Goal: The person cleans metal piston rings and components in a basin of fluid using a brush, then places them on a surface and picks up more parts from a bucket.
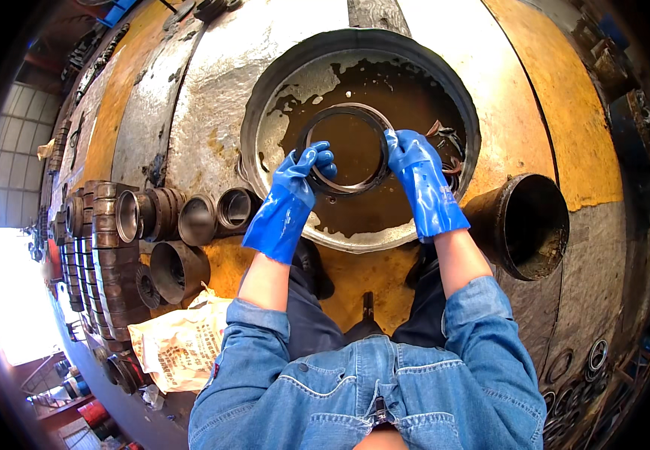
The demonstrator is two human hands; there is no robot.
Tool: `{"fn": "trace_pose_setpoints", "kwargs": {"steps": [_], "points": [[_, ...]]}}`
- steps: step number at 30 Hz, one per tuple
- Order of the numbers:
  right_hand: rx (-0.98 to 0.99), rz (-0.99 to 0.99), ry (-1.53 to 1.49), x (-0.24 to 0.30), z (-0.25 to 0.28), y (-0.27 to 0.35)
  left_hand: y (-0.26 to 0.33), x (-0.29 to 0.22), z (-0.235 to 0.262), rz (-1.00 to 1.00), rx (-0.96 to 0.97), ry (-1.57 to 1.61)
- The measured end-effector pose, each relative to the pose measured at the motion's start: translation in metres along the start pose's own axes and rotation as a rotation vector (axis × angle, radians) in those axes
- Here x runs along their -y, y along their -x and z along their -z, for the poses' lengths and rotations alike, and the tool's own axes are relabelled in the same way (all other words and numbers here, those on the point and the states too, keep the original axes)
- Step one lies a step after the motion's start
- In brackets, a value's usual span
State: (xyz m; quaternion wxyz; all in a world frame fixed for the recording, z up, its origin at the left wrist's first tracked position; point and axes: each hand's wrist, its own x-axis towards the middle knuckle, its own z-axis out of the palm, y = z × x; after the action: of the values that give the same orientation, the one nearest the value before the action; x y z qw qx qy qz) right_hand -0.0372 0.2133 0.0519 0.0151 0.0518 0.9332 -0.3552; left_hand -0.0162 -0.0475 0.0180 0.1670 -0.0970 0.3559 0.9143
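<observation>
Nearest: denim sleeves rise from the lower edge; both forearms reach forward over the knees.

Left hand (pixel 304 176), blue rubber glove: fingers curled over the left rim of a thin metal ring (pixel 347 150), thumb beneath, clamped on it. Right hand (pixel 415 169), same glove: fingers closed on the ring's right rim. The ring is held between the two hands, about level, over the middle of a wide shallow metal basin (pixel 265 127) holding brown oily liquid (pixel 407 97).

Handling, judged: the ring looks stiff, thin-walled steel, moderately light for its span. It is wet with oil, so probably slippery; the gloves help. Opposite-rim grip with fingers hooked over the edge looks the soundest hold; a one-sided grip would likely let it tip or slide. Edges may be sharp.

Beside the basin's right rim: a dark steel sleeve (pixel 524 225) lying mouth-up. Toward its left rim: a row of cylindrical sleeves (pixel 197 217), with a crumpled printed sack (pixel 182 345) nearer. Far: yellow-striped workshop floor (pixel 550 97).
</observation>
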Motion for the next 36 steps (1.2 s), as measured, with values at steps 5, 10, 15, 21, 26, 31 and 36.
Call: {"fn": "trace_pose_setpoints", "kwargs": {"steps": [5, 10, 15, 21, 26, 31, 36], "points": [[-0.227, 0.091, 0.205, 0.004, -0.003, 0.006, 0.008, 0.000, -0.019, -0.116, -0.143, -0.134], [0.092, 0.011, -0.539, 0.012, 0.011, 0.005, 0.012, -0.013, -0.020, -0.184, -0.129, -0.141], [0.278, -0.056, -1.466, 0.008, 0.010, 0.003, 0.014, -0.017, -0.030, -0.203, -0.162, -0.194], [0.459, -0.178, -1.798, -0.019, 0.014, -0.026, 0.012, -0.018, -0.022, -0.189, -0.063, -0.235], [0.578, -0.028, -1.962, -0.057, 0.029, -0.046, 0.012, -0.035, 0.002, -0.058, 0.266, 0.005], [0.362, -0.303, -1.552, -0.012, 0.033, -0.019, 0.014, -0.038, -0.006, -0.004, 0.489, 0.479], [0.299, -0.272, -1.253, -0.006, 0.024, -0.003, 0.021, -0.040, -0.028, 0.056, 0.639, 0.720]]}}
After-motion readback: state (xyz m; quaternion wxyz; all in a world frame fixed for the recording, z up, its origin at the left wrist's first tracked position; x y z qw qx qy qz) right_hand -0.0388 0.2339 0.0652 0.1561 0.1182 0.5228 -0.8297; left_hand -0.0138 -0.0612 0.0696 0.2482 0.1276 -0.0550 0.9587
